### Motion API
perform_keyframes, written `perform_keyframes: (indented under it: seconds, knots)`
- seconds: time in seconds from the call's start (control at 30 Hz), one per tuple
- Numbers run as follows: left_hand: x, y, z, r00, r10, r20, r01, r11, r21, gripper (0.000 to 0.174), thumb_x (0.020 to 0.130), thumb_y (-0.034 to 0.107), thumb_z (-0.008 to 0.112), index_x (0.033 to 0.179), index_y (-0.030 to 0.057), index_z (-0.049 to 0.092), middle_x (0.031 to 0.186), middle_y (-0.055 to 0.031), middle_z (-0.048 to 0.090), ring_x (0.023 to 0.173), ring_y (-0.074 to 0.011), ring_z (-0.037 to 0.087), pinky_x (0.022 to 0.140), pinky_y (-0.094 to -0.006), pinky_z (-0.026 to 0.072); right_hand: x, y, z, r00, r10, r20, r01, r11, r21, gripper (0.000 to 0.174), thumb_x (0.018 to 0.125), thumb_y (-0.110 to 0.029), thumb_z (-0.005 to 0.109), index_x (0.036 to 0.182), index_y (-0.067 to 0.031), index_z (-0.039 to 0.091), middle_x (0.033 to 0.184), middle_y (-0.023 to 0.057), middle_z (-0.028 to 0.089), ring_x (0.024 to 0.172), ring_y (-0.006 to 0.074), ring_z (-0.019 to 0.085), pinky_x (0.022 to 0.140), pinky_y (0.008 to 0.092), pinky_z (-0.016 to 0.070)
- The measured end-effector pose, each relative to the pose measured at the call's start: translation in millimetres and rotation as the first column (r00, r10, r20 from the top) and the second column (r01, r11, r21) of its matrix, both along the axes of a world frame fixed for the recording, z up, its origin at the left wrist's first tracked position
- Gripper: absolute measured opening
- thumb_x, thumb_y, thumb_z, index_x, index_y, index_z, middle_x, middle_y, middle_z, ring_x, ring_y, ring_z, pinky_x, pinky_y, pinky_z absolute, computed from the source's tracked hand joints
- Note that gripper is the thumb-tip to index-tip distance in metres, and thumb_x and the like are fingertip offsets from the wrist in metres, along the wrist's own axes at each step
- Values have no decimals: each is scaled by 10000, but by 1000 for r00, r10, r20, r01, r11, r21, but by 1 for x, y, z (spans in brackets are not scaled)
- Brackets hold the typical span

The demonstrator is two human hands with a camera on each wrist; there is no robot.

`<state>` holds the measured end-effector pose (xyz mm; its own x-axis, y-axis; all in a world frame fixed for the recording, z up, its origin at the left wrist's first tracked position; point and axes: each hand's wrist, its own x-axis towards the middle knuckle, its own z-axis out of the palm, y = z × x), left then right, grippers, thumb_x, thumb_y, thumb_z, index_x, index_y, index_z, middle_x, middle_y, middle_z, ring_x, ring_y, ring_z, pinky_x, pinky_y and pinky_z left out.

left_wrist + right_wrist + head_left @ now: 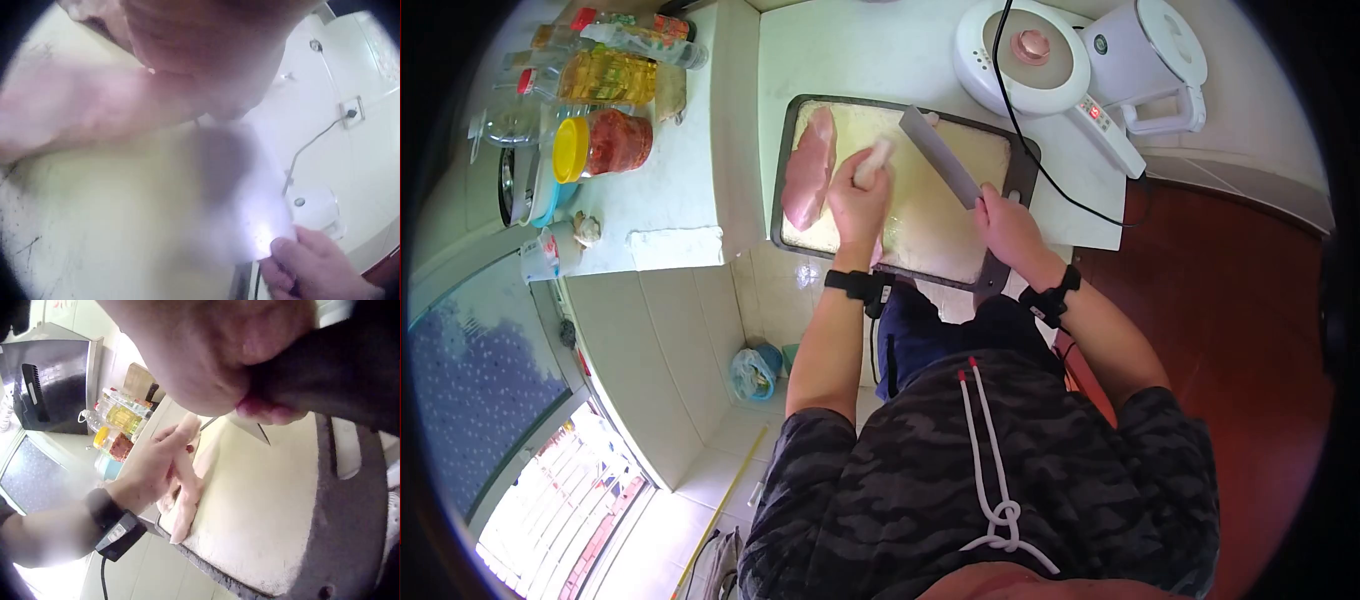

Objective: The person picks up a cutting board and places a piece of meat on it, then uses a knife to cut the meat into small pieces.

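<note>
A pale cutting board (930, 240) with a dark rim lies on the white counter. My left hand (860, 205) is over its left half, thumb and fingers round a pale pink piece of raw meat (872, 165). In the right wrist view a strip of this meat (185, 506) hangs below the hand. Along the board's left side rests a larger slab of raw meat (810, 170). My right hand (1008, 230) grips a cleaver (940, 158) at the right, its broad blade slanting up and left above the board. The left wrist view shows the blade (250, 219) blurred and shining.
Behind the board stand a white round appliance (1030, 50) with a pink knob and a white kettle (1155, 60). A black cord (1040, 160) runs over the board's right corner. Bottles (610, 75) and a yellow-lidded jar (605, 145) fill the left ledge.
</note>
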<state>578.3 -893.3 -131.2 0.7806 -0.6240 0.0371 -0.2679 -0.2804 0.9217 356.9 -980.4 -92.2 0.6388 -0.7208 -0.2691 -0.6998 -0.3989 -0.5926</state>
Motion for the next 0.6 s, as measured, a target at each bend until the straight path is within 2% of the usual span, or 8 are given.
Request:
perform_keyframes:
  seconds: [0.1, 0.13, 0.17, 0.23, 0.3, 0.43, 0.5, 0.6]
  knots:
    - [-13, -8, -7, 986, -149, 73, 142, 985, 96, 341, 763, 146, 768, 1085, 44, 720, 1024, -124, 709, 885, -314, 671, 813, -381, 539, -6, -1, 1, 1000, -22, 22, 22, 1000, -11, 171, 993, -199, 521, 1024, -32, 515, 709, 230, 621, 685, 437, 635, 597, 556, 464]
    - [-15, -6, -6, 898, -250, 362, 191, 963, 192, 369, 745, 180, 787, 1091, 72, 722, 1105, -112, 682, 962, -324, 647, 858, -402, 519, -7, 1, 2, 1000, -30, 5, 30, 1000, -2, 165, 991, -192, 527, 1040, -35, 520, 703, 229, 620, 679, 436, 635, 588, 550, 465]
    - [-17, -6, -6, 714, -351, 606, 205, 932, 297, 397, 726, 213, 806, 1097, 99, 723, 1187, -99, 655, 1039, -333, 622, 902, -422, 498, -6, 3, 4, 999, -31, 7, 31, 1000, -1, 165, 991, -192, 527, 1040, -35, 520, 703, 229, 620, 679, 436, 635, 588, 550, 465]
    - [-22, -8, 1, 762, -369, 532, 224, 921, 317, 445, 720, 279, 813, 1131, 131, 726, 1284, -99, 602, 1142, -320, 570, 967, -444, 452, -2, 9, 8, 998, -53, 22, 53, 998, -15, 160, 983, -175, 535, 1068, -40, 529, 686, 218, 617, 664, 429, 634, 577, 538, 470]
    - [-25, -15, 7, 781, -283, 556, 202, 958, 204, 352, 742, 221, 794, 1075, 121, 732, 1213, -93, 643, 1075, -302, 609, 919, -421, 488, 5, 12, 10, 997, -56, 60, 58, 997, -45, 158, 979, -169, 536, 1074, -43, 532, 698, 212, 624, 667, 424, 637, 580, 539, 471]
    - [-23, -19, -16, 724, -347, 597, 288, 937, 195, 225, 758, 152, 773, 974, 97, 741, 1089, -80, 686, 983, -284, 643, 850, -392, 523, 14, 12, 11, 988, -46, 151, 61, 993, -99, 147, 969, -156, 540, 1071, -51, 538, 750, 192, 643, 679, 406, 647, 588, 532, 478]
    - [-23, -18, -20, 734, -264, 626, 233, 963, 133, 124, 769, 103, 755, 890, 82, 741, 970, -68, 706, 900, -270, 661, 787, -366, 543, 17, 13, 10, 990, -28, 135, 41, 995, -90, 141, 967, -150, 532, 1061, -45, 530, 781, 191, 649, 688, 404, 652, 596, 530, 493]
    - [-23, -17, -19, 737, -269, 620, 243, 961, 128, 108, 767, 101, 755, 872, 78, 743, 950, -63, 708, 890, -268, 663, 783, -363, 544, 20, 15, 11, 996, 6, 94, 0, 997, -73, 135, 965, -145, 522, 1046, -37, 516, 812, 191, 655, 696, 404, 658, 607, 529, 511]
